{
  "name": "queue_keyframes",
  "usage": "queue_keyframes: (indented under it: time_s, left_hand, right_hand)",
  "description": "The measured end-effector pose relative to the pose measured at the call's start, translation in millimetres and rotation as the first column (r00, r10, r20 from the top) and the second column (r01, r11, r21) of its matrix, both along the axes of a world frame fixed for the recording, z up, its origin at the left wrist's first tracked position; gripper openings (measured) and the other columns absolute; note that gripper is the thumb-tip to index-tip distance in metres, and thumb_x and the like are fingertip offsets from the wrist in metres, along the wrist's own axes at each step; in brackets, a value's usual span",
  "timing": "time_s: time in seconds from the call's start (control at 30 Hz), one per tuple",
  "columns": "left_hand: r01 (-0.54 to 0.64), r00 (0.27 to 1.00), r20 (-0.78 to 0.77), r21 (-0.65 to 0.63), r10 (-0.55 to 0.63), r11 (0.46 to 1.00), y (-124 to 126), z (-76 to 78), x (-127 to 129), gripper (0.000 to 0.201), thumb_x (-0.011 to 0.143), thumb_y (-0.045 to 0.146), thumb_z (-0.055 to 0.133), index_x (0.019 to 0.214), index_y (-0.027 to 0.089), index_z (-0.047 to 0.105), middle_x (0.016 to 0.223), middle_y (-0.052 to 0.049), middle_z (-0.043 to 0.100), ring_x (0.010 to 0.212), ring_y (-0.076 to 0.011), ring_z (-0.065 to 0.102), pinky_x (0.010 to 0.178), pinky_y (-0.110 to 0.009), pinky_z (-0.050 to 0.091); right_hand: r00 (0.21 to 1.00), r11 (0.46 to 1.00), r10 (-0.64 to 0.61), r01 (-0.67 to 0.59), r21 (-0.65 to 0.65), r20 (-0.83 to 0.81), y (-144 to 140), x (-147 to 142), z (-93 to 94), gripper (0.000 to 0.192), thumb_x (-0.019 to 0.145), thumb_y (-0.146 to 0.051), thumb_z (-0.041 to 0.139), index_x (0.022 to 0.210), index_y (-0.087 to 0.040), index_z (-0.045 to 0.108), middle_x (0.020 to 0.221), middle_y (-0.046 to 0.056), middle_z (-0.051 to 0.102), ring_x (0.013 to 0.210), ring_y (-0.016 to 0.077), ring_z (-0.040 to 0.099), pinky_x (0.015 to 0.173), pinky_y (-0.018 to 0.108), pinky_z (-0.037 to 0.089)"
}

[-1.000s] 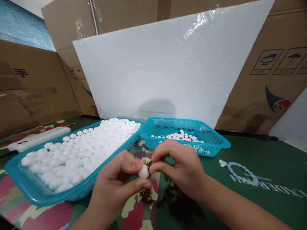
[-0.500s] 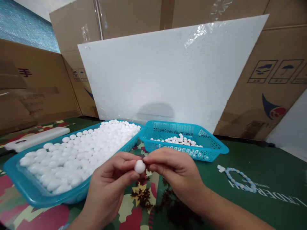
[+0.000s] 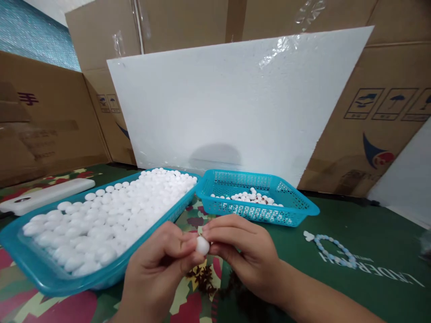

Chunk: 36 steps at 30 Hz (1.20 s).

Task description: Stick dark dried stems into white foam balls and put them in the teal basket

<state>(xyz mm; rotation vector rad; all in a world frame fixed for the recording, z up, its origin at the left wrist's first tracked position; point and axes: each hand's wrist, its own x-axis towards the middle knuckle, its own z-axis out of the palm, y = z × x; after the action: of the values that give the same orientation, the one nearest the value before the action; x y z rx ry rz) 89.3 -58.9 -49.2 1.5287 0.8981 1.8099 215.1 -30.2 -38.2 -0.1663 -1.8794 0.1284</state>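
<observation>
A small white foam-like ball point(image 3: 202, 246) is pinched between the thumb and fingers of my left hand point(image 3: 156, 264). My right hand point(image 3: 247, 255) is closed at the ball's right side, its thumb and fingertips pressed together against it. A tiny brownish bit shows between the fingertips at the top of the ball; what the right fingers hold is too small to name. Below the hands lie dark reddish-brown, spiky little pieces point(image 3: 204, 279), partly covered by my right hand.
To the left is a blue tray point(image 3: 43, 280) heaped with white balls. A blue perforated basket point(image 3: 289, 217) behind the hands holds fewer balls, some with brown bits. A pale blue bead bracelet point(image 3: 336, 260) lies at right. A white board point(image 3: 218, 103) leans against cardboard boxes point(image 3: 182, 22).
Both hands and the ball have shifted slightly down and toward the right. My left grip has turned a little around the ball, and the fingers press closer together.
</observation>
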Motion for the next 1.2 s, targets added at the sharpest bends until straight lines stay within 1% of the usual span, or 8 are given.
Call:
queue_keyframes:
  time_s: [0.1, 0.2, 0.4, 0.5, 0.6, 0.77, 1.07, 1.2]
  left_hand:
    - [-0.007, 1.0, -0.024, -0.001, 0.007, 1.0, 0.7, 0.4, -0.7, 0.017, 0.047, 0.004, 0.059, 0.043, 0.02, 0.056, 0.045, 0.006, 0.045, 0.044, -0.0068, 0.045, 0.039, -0.013, 0.036]
    - [-0.021, 1.0, 0.014, -0.071, 0.022, 0.997, 0.8, 3.9, 0.1, 0.018, 0.044, 0.003, 0.06, 0.042, 0.02, 0.056, 0.046, 0.006, 0.049, 0.044, -0.0071, 0.047, 0.039, -0.012, 0.039]
    - [0.139, 0.972, 0.218, -0.234, -0.087, 0.962, 1.2, 12.4, 4.9, 0.027, 0.039, 0.001, 0.063, 0.054, 0.023, 0.057, 0.059, 0.006, 0.055, 0.047, -0.0082, 0.051, 0.036, -0.011, 0.041]
    - [0.166, 0.961, 0.262, -0.294, -0.087, 0.941, 1.3, 13.7, 5.1, 0.027, 0.039, 0.004, 0.065, 0.059, 0.022, 0.057, 0.064, 0.003, 0.057, 0.044, -0.0082, 0.051, 0.035, -0.012, 0.041]
    - [0.19, 0.953, 0.285, -0.299, -0.103, 0.935, 0.8, 14.3, 4.7, 0.028, 0.038, 0.003, 0.066, 0.058, 0.02, 0.058, 0.06, 0.002, 0.059, 0.046, -0.01, 0.053, 0.038, -0.012, 0.043]
    - [0.243, 0.947, 0.276, -0.289, -0.163, 0.926, 1.0, 14.2, 4.9, 0.026, 0.04, 0.005, 0.066, 0.058, 0.022, 0.058, 0.055, 0.003, 0.06, 0.049, -0.0113, 0.055, 0.038, -0.012, 0.044]
    - [0.201, 0.956, 0.268, -0.289, -0.122, 0.936, 1.3, 14.2, 7.4, 0.024, 0.038, 0.005, 0.066, 0.054, 0.022, 0.058, 0.056, 0.004, 0.056, 0.048, -0.0099, 0.053, 0.039, -0.012, 0.044]
    - [0.191, 0.949, 0.299, -0.289, -0.102, 0.938, -1.0, 15.3, 9.1, 0.025, 0.037, 0.002, 0.065, 0.052, 0.02, 0.059, 0.055, 0.003, 0.055, 0.046, -0.0095, 0.052, 0.037, -0.011, 0.043]
  right_hand:
    - [0.999, 1.0, -0.008, 0.007, -0.029, -0.031, -0.7, -1.5, -4.0, 0.011, 0.076, -0.012, 0.04, 0.074, -0.011, 0.051, 0.069, 0.007, 0.055, 0.068, 0.0108, 0.051, 0.062, 0.018, 0.045]
    - [0.999, 0.991, 0.032, -0.035, -0.133, -0.026, -0.2, -1.7, -5.4, 0.01, 0.075, -0.012, 0.04, 0.075, -0.016, 0.049, 0.069, 0.004, 0.053, 0.067, 0.0115, 0.049, 0.06, 0.021, 0.044]
    - [0.972, 0.921, 0.235, -0.232, -0.312, -0.029, 5.7, 0.4, -2.5, 0.005, 0.072, -0.017, 0.044, 0.076, -0.017, 0.048, 0.072, 0.004, 0.049, 0.07, 0.0127, 0.047, 0.063, 0.024, 0.042]
    - [0.957, 0.886, 0.285, -0.288, -0.363, -0.063, 7.1, -0.4, -3.4, 0.005, 0.071, -0.016, 0.047, 0.076, -0.016, 0.048, 0.073, 0.003, 0.048, 0.069, 0.0115, 0.047, 0.063, 0.022, 0.041]
    - [0.959, 0.885, 0.276, -0.282, -0.371, -0.07, 7.4, -1.5, -4.1, 0.005, 0.069, -0.015, 0.049, 0.073, -0.014, 0.048, 0.071, 0.004, 0.048, 0.068, 0.0111, 0.046, 0.063, 0.021, 0.04]
    - [0.972, 0.912, 0.23, -0.235, -0.337, -0.056, 8.9, -0.2, -2.5, 0.005, 0.068, -0.015, 0.051, 0.071, -0.013, 0.049, 0.07, 0.004, 0.049, 0.067, 0.0112, 0.047, 0.061, 0.021, 0.04]
    - [0.975, 0.923, 0.217, -0.219, -0.318, -0.041, 8.0, 1.3, 0.5, 0.006, 0.07, -0.022, 0.049, 0.068, -0.016, 0.049, 0.067, 0.002, 0.051, 0.064, 0.0107, 0.048, 0.058, 0.021, 0.041]
    - [0.969, 0.903, 0.239, -0.247, -0.353, -0.066, 7.7, 0.5, 0.2, 0.011, 0.071, -0.027, 0.048, 0.066, -0.017, 0.049, 0.065, 0.002, 0.05, 0.061, 0.0109, 0.047, 0.056, 0.022, 0.04]
